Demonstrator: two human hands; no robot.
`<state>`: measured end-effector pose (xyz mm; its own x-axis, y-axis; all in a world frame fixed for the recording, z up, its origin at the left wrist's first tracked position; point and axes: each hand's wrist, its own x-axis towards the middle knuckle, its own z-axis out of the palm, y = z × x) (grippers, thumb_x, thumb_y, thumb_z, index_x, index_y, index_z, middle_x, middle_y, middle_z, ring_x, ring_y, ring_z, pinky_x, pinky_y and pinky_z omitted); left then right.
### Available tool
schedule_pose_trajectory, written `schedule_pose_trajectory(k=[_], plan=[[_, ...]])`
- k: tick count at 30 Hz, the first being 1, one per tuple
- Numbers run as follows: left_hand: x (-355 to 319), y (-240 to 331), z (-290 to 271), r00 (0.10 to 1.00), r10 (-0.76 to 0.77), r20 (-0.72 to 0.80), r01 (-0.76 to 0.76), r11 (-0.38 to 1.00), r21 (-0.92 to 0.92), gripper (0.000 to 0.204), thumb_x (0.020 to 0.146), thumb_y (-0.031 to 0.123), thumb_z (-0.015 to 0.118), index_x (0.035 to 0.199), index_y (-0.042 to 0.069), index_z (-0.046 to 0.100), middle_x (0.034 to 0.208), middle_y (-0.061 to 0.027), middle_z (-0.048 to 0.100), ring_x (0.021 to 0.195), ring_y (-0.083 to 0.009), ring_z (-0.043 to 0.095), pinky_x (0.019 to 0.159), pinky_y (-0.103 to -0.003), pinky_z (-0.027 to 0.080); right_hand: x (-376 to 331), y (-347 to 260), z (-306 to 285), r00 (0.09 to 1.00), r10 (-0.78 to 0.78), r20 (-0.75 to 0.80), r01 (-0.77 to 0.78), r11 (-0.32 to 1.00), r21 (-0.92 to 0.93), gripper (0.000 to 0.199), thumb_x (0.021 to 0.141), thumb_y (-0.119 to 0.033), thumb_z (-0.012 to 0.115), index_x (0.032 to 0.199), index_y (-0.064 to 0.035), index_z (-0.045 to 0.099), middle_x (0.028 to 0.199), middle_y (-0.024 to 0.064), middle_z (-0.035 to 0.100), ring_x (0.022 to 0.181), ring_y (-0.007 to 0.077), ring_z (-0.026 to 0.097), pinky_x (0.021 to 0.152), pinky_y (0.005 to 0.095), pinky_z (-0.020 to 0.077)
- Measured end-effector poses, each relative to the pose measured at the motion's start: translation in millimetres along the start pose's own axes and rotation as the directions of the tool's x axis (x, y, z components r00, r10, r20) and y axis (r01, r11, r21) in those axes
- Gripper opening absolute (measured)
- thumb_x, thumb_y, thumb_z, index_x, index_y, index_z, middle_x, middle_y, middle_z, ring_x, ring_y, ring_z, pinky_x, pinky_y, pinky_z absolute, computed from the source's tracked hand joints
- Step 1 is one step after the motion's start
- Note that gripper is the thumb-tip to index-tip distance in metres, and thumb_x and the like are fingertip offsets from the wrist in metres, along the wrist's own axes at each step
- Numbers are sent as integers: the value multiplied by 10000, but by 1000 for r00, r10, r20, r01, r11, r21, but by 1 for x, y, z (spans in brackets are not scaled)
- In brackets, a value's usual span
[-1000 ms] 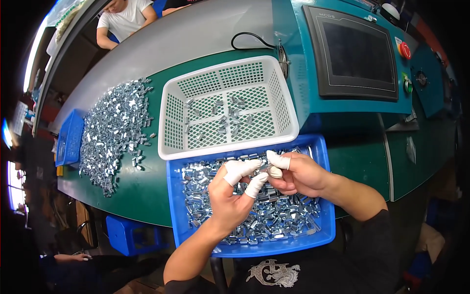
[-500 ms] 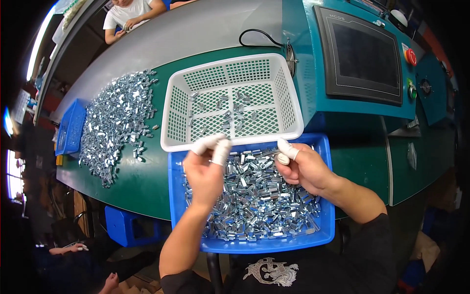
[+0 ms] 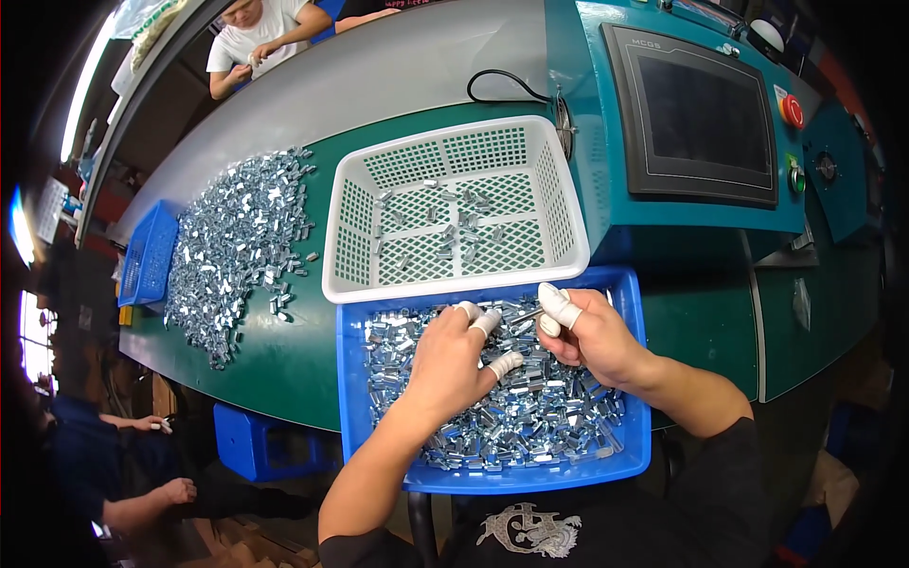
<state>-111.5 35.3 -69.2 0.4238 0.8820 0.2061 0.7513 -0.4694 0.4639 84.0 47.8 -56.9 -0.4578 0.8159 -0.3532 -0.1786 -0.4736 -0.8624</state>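
Observation:
My left hand point(image 3: 451, 364), with white finger cots, is over the blue tray point(image 3: 530, 482) at its left half. Its thumb and fingers are apart, and the fingertips reach the small shiny metal hex pieces point(image 3: 544, 407) heaped there. Above the tray's right half, my right hand point(image 3: 598, 329) is closed in a pinch, also wearing white finger cots. From its fingertips a thin metal rod point(image 3: 529, 314) sticks out toward the left; the rest of it is hidden. Behind the tray stands a white plastic basket point(image 3: 454, 288) with several metal pieces point(image 3: 447, 252) scattered on its mesh bottom.
A large loose pile of metal pieces point(image 3: 237, 246) lies on the green mat at left, beside a tipped blue basket point(image 3: 149, 256). At right stands a teal machine point(image 3: 597, 180) with a dark screen point(image 3: 701, 118). A person point(image 3: 260, 38) works across the table.
My left hand has moved from the white basket's near rim down over the blue tray, and its fingers have spread. My right hand stays in nearly the same place, still pinching.

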Motion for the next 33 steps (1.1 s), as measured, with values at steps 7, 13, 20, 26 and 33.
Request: schedule_pose_trajectory(k=[7, 13, 20, 26, 33], plan=[[-3, -2, -1, 998, -11, 61, 13, 999, -43, 254, 683, 186, 735, 840, 23, 621, 761, -109, 553, 731, -297, 543, 664, -390, 445, 0, 1, 0, 1000, -17, 10, 17, 1000, -9, 373, 964, -331, 406, 695, -82, 477, 551, 0, 455, 421, 45, 331, 385, 188, 261], [-2, 1, 1, 998, -53, 25, 54, 998, -45, 236, 672, 188, 745, 761, 29, 594, 729, -112, 552, 689, -299, 541, 628, -396, 441, -1, -1, 3, 999, -43, -1, 43, 999, -29, 376, 965, -330, 407, 688, -86, 477, 548, -7, 451, 423, 43, 331, 386, 188, 258], [0, 0, 0, 998, 57, -3, -57, 997, -43, 189, 720, 176, 708, 781, 26, 611, 719, -111, 574, 695, -317, 549, 639, -411, 445, -2, 0, 4, 998, -66, -14, 65, 997, -48, 370, 969, -315, 405, 686, -88, 480, 547, -14, 452, 428, 38, 334, 393, 187, 258], [-2, 10, -4, 966, -255, 41, 228, 770, -596, 145, 832, 110, 642, 888, -16, 594, 807, -94, 631, 723, -156, 617, 681, -279, 483, -2, 0, 5, 993, -115, -28, 113, 991, -73, 372, 970, -307, 403, 684, -86, 492, 553, -17, 464, 434, 35, 340, 402, 190, 268], [-5, 15, -6, 932, -358, 65, 216, 401, -890, 124, 896, 50, 543, 984, -23, 592, 875, -82, 638, 856, -132, 609, 766, -267, 499, -2, 1, 2, 979, -178, -101, 163, 977, -137, 358, 965, -293, 420, 688, -85, 513, 567, -21, 486, 444, 24, 346, 411, 185, 275]])
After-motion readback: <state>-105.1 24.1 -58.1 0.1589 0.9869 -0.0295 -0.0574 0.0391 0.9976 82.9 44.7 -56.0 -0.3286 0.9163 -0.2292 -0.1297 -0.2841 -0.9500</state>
